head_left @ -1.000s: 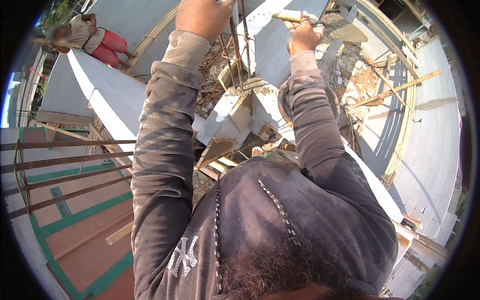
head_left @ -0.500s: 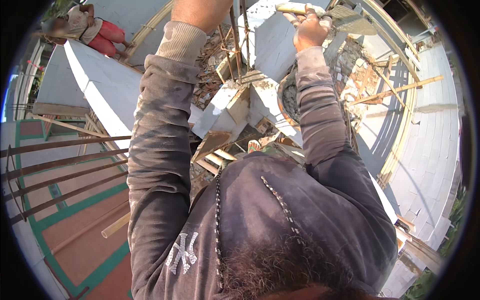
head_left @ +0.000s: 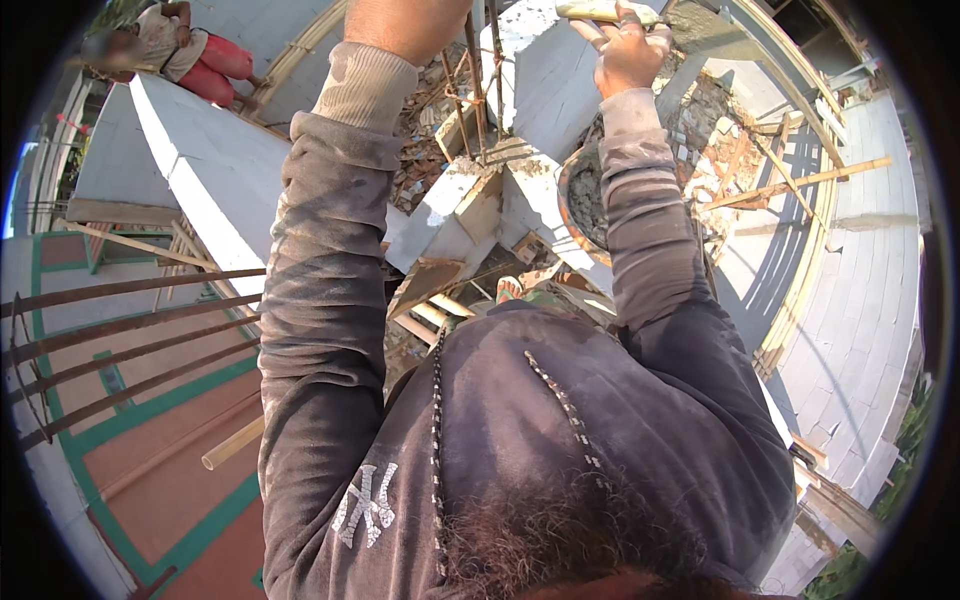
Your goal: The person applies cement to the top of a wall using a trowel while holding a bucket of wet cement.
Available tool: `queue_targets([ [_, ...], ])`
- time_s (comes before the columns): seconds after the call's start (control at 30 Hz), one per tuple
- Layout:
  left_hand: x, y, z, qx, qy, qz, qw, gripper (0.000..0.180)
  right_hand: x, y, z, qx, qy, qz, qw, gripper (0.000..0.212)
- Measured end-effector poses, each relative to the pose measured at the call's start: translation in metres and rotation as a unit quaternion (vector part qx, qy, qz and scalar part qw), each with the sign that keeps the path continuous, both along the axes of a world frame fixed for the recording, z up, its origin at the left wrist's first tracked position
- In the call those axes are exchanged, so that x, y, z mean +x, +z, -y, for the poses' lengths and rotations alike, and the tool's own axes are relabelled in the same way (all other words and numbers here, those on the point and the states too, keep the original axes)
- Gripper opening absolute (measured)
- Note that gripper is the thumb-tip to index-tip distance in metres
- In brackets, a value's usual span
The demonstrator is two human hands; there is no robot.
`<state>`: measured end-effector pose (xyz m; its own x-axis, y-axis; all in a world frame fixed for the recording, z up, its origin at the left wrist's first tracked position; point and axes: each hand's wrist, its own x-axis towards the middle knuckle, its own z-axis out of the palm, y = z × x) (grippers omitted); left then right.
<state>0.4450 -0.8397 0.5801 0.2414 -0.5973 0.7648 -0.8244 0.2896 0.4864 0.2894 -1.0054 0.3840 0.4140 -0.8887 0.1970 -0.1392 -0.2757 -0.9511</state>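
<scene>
My right hand is raised at the top, right of centre, with its fingers closed around the pale handle of a trowel. The grey mortar-smeared blade points to the right. Beside it stands a white block wall. My left hand reaches up at the top edge. Only its back and wrist show, and its fingers lie outside the picture, left of upright rusty steel bars. Below my right hand sits a round container of wet grey mortar, partly behind my sleeve.
A person in red trousers sits at the upper left. Long steel bars jut in from the left beside a bamboo pole. Rubble and bamboo scaffolding lie to the right. My foot shows below the blocks.
My right hand and the trowel have shifted slightly up and to the right. My left hand has barely moved.
</scene>
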Motion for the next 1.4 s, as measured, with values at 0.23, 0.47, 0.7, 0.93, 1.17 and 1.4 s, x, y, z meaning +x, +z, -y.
queue_targets([
  [0.23,0.005,-0.008,0.005,-0.025,0.013,0.032,0.999,0.039,-0.004,-0.014,-0.01,-0.417,-0.228,-0.278,0.835,0.033],
  [0.47,-0.001,-0.006,0.002,0.018,0.003,-0.016,1.0,0.037,0.007,0.026,-0.018,0.065,-0.079,0.423,0.9,0.038],
  [0.7,0.003,-0.006,-0.002,0.022,0.006,0.008,1.0,0.039,0.008,0.041,-0.035,0.039,-0.056,0.388,0.919,0.032],
  [0.93,-0.007,0.009,0.006,0.146,0.01,-0.027,0.989,0.064,-0.009,0.039,0.017,0.065,-0.014,0.259,0.964,0.026],
  [1.17,0.03,-0.024,0.015,-0.031,0.09,0.378,0.921,0.033,0.005,0.031,0.021,0.062,0.034,0.198,0.978,0.023],
  [1.4,0.024,-0.018,0.017,0.006,0.127,0.444,0.887,0.022,0.003,0.054,0.069,0.059,-0.044,0.299,0.951,0.02],
])
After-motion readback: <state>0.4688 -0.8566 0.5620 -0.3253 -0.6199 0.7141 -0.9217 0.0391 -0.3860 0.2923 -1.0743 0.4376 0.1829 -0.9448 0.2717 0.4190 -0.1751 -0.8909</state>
